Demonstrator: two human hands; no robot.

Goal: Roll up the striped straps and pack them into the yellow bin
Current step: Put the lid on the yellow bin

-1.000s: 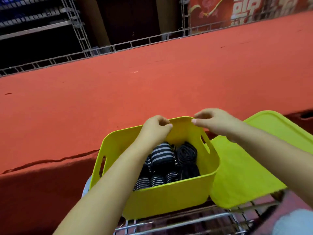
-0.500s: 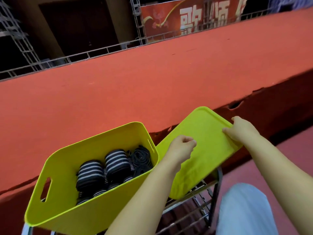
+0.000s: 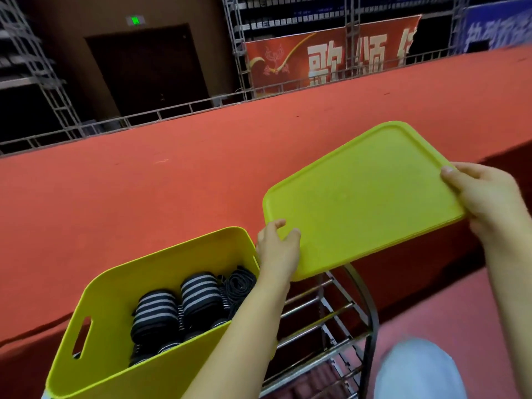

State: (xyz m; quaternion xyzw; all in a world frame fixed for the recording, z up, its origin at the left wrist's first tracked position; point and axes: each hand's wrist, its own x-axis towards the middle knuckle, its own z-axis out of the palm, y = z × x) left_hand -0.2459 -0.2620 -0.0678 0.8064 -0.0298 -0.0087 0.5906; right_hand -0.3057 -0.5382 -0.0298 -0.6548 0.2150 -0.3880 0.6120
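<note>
The yellow bin (image 3: 115,306) stands at the lower left on a metal rack, open at the top. Several rolled black-and-white striped straps (image 3: 198,295) lie packed inside it, with a dark plain roll beside them. A flat yellow lid (image 3: 362,197) is held in the air to the right of the bin, above the rack. My left hand (image 3: 277,251) grips the lid's near left corner, thumb on top. My right hand (image 3: 486,197) grips its right edge, thumb on the upper face.
The wire rack (image 3: 325,321) has open rungs under the lid. A long red carpeted stage (image 3: 172,180) runs behind it, with metal railing (image 3: 172,110) and trusses beyond. A red banner (image 3: 331,59) hangs at the back. My knee in light trousers (image 3: 417,372) shows at lower right.
Both hands have taken hold of the lid and lifted it off the rack, up and to the right. Earlier they were over the bin's far rim. The view swung rightward.
</note>
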